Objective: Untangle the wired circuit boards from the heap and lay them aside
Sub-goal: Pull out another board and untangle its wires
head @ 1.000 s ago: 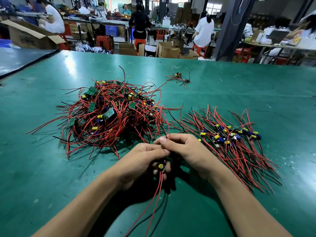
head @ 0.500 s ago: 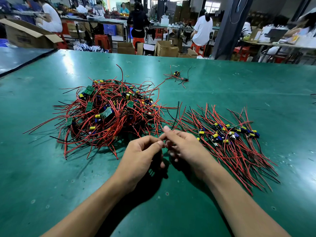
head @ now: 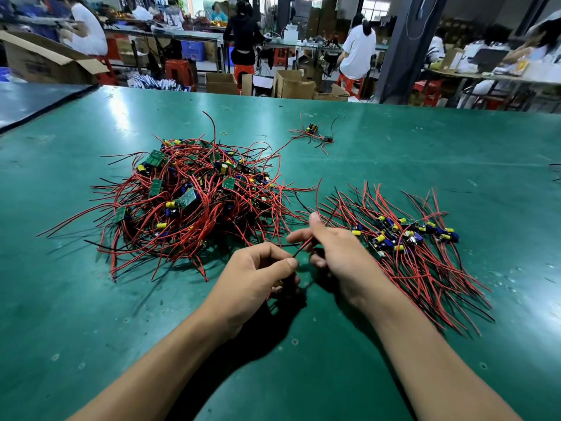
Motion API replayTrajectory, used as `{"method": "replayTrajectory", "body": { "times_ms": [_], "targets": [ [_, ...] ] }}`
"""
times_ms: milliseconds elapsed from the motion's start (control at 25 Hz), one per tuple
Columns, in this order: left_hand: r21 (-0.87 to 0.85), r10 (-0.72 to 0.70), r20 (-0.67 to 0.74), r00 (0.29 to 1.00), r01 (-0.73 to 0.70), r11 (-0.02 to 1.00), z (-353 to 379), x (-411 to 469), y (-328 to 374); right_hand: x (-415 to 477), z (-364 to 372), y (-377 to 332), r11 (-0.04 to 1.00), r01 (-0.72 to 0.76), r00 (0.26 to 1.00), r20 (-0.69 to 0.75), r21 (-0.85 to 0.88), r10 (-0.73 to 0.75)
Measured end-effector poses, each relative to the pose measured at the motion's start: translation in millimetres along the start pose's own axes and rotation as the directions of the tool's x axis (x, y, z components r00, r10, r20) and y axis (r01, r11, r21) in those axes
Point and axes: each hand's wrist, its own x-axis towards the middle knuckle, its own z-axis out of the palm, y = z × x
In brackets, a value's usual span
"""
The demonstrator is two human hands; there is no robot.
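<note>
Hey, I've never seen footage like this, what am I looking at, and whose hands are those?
No machine here: a person wears a camera on the head, so this picture looks down at their own hands. On the green table lie a tangled heap of small circuit boards with red and black wires, left, and a neater pile laid aside, right. A stray board lies farther back. The left hand and right hand pinch a red wire between them; any board on it is hidden.
</note>
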Motion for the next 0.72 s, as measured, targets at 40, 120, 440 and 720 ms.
{"method": "replayTrajectory", "body": {
  "times_ms": [40, 120, 440, 720],
  "targets": [
    [0.001, -0.008, 0.013, 1.0, 0.008, 1.0, -0.3, -0.3, 0.2, 2.0, -3.5, -1.1, 0.996, -0.031, 0.999, -0.021, 0.079, 0.033],
    [-0.023, -0.008, 0.038, 0.999, 0.009, 1.0, -0.3, -1.6, 0.8, 3.2, -6.8, -3.3, 0.943, -0.122, 0.993, 0.042, 0.308, 0.114],
    [-0.095, -0.029, 0.05, 0.998, 0.034, 0.995, -2.4, -2.3, 6.8, -1.8, -1.9, -7.2, 0.81, -0.258, 0.955, 0.265, 0.527, 0.131],
    [-0.153, -0.042, -0.026, 0.999, 0.038, 0.987, -2.8, 0.1, 8.1, -11.6, 21.8, 8.1, 0.985, 0.038, 0.99, 0.128, 0.17, -0.06]
  ]
}}
